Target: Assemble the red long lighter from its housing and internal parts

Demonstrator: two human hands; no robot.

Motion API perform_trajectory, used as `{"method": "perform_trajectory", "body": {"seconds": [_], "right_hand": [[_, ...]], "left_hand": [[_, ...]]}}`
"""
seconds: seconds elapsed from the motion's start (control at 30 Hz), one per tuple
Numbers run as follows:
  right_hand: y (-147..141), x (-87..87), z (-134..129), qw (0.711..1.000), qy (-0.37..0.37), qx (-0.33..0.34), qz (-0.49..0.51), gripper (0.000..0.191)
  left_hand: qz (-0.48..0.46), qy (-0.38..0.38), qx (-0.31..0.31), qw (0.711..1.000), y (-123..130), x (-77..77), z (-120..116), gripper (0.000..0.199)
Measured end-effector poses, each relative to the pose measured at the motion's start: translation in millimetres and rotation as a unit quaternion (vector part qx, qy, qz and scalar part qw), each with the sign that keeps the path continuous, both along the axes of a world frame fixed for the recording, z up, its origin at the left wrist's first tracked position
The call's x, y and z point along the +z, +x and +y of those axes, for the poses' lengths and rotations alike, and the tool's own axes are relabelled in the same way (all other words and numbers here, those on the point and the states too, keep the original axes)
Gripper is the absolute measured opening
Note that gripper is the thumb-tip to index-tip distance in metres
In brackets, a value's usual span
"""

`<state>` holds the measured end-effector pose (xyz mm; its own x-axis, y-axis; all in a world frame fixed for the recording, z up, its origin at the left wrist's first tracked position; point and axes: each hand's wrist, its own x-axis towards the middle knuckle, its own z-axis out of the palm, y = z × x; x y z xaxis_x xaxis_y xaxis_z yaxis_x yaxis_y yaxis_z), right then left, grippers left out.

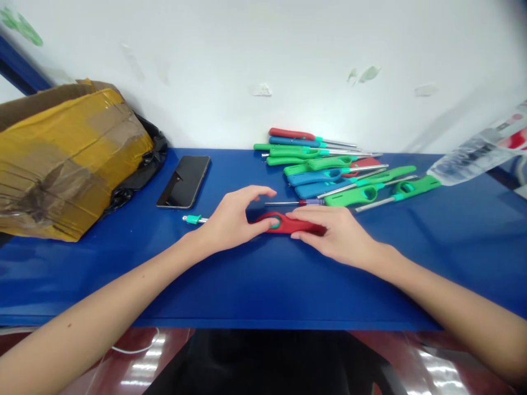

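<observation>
A red handheld lighter body (284, 224) with a green trigger lies along the blue table between my hands. My right hand (343, 233) is closed around its right end, thumb on the near side and fingers on the far side. The thumb of my left hand (233, 219) touches the lighter at the trigger; its index finger arches away from the thumb, leaving a gap. A metal piece with a green collar (192, 219) pokes out left of my left hand. Whether it joins the red body is hidden by that hand. Just beyond the lighter lies a small screwdriver (310, 202).
Several green, blue and red lighters (349, 195) with metal tubes are piled by the wall. A black phone (184, 182) lies left, beside a taped cardboard box (74, 164) on a black bag (154, 153). A clear plastic bag (473, 156) is at the right.
</observation>
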<state>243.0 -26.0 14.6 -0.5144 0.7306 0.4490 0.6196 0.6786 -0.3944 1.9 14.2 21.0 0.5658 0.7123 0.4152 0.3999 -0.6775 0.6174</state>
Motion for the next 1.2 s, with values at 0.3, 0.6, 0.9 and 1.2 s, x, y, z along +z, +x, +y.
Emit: {"method": "perform_trajectory", "body": {"seconds": [0.3,0.6,0.9,1.2], "right_hand": [[-0.8,-3.8,-2.6,0.999,0.030,0.033,0.001,0.025],[-1.0,-5.5,-4.2,0.998,0.045,0.031,-0.018,0.027],[1.8,3.5,-6.3,0.997,0.062,-0.041,-0.007,0.023],[2.6,6.4,-7.3,0.999,0.002,-0.038,-0.039,0.021]], "left_hand": [[0.072,-0.132,-0.048,0.987,0.6,7.7,1.9,0.020],[0.038,-0.178,-0.045,0.982,1.7,7.0,0.2,0.020],[0.192,-0.046,-0.092,0.976,-14.4,23.3,0.2,0.021],[0.206,-0.029,-0.096,0.973,-11.3,26.2,-8.3,0.016]]}}
